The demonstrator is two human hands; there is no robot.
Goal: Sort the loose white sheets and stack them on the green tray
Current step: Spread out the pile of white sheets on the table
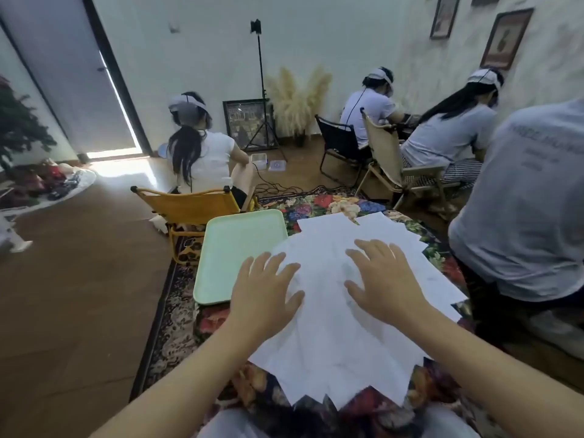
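Observation:
A fanned, untidy pile of loose white sheets (335, 339) covers most of the flowered tablecloth (335, 205) in front of me. My left hand (264, 292) lies flat on the pile's left part, fingers spread, holding nothing. My right hand (384, 279) rests flat on the pile's middle, fingers apart as well. The green tray (234, 248) sits at the table's left edge, just beyond my left hand, with nothing on it; the sheets overlap its right rim slightly.
A yellow folding chair (189, 207) with a seated person stands just behind the tray. Another person in a grey shirt (531, 200) sits close at the table's right. Further chairs, people and a tripod (262, 90) are at the back. Brown floor lies to the left.

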